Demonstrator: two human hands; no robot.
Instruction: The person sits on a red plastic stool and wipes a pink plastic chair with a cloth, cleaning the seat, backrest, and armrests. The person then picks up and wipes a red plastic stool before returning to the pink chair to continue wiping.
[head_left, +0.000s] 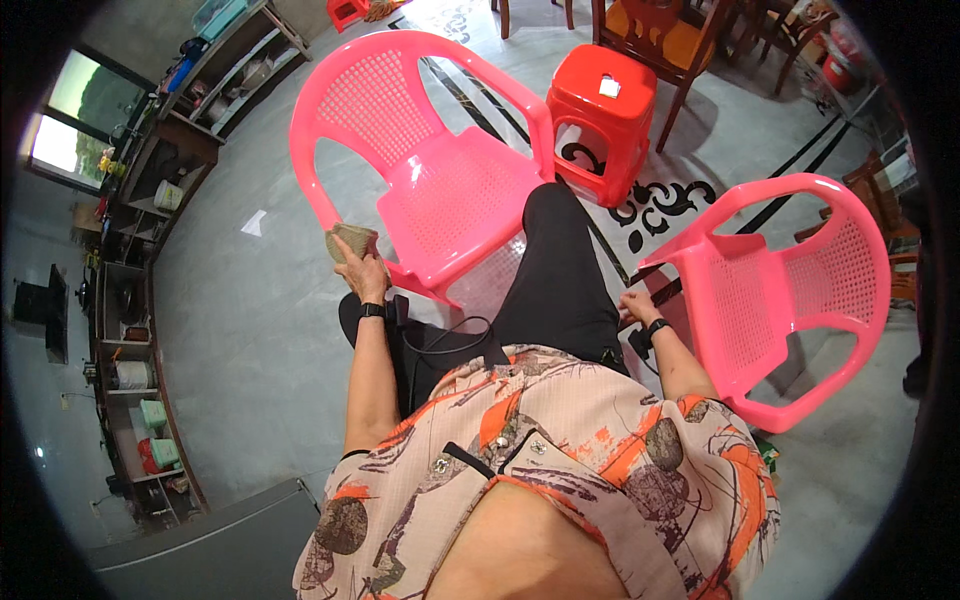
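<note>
My left hand (364, 274) grips a folded olive-brown cloth (349, 241) and presses it on the front of the left armrest of a pink plastic armchair (450, 195). This armchair stands directly before me, with a perforated seat and backrest. My right hand (639, 308) hangs low beside my right thigh, its fingers loosely bent, with nothing seen in it. It is nearest to a second pink plastic armchair (746, 300) on my right, apparently not touching it. Both wrists wear black bands, and a black cable (450, 351) lies across my left thigh.
A red plastic stool (604, 120) with a small pale item (610, 87) on top stands just beyond the first armchair. Behind it are wooden chairs (660, 37). Shelving with kitchenware (127, 375) runs along the left. A white scrap (254, 223) lies on the grey floor (240, 322).
</note>
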